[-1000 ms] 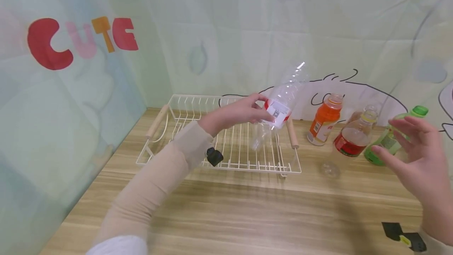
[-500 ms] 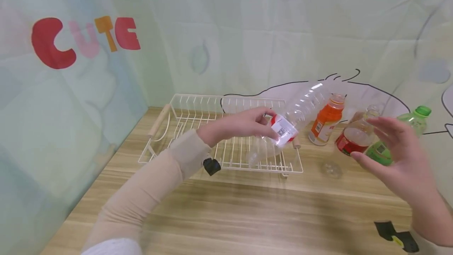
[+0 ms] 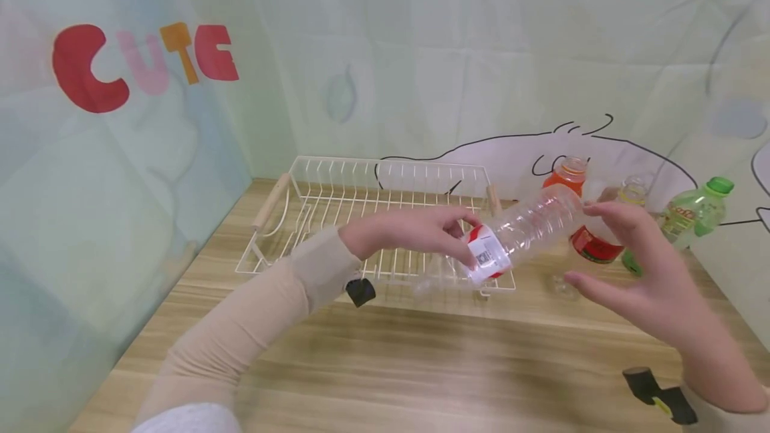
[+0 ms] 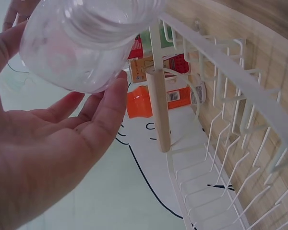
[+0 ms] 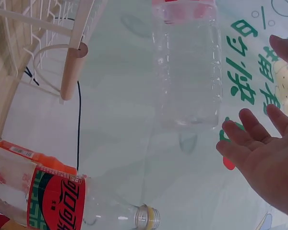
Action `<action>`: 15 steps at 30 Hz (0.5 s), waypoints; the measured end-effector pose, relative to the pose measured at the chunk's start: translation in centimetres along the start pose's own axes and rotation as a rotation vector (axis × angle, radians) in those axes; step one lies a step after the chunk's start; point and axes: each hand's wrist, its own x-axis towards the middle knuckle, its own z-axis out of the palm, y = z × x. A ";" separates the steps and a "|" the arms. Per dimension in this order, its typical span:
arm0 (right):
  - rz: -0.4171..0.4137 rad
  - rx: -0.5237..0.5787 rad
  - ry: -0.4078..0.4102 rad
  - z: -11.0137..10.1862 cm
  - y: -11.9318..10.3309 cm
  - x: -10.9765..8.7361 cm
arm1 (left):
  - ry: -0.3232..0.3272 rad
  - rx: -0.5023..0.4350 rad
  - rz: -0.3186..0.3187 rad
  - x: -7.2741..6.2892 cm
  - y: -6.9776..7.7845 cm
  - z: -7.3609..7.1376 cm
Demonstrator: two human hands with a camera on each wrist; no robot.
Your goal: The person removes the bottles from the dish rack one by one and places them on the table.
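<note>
Above the right part of the dish rack my left hand [image 3: 415,229] grips a clear plastic bottle [image 3: 535,222] around its red-and-white label. The bottle [image 4: 77,52] lies tilted, neck toward the lower left and base toward my right hand. In the left wrist view, the thumb and fingertips of my left hand [image 4: 53,148] are around it. My right hand [image 3: 656,279] is held with fingers and thumb spread apart near the base. In the right wrist view a gap shows between the right hand [image 5: 273,158] and the bottle [image 5: 187,72].
A white wire dish rack [image 3: 391,279] with wooden handles [image 3: 272,202] stands on the wooden table [image 3: 385,366]. To its right stand an orange bottle [image 3: 568,176], a red-labelled cola bottle [image 3: 592,246] and a green bottle [image 3: 700,212]. A small clear object [image 3: 564,284] lies before them.
The clear bottle has come down and tilted further, its base swinging right. My left hand has lowered with it, while my right hand has moved left toward the base.
</note>
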 end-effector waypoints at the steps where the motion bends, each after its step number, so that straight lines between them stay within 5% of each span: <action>1: -0.016 -0.003 -0.009 0.1 0.0 0.1 | -0.011 0.012 -0.005 0.0 0.0 0.1; 15: -0.086 -0.059 -0.185 1.7 -1.4 0.3 | -0.102 0.071 -0.046 0.2 0.2 1.9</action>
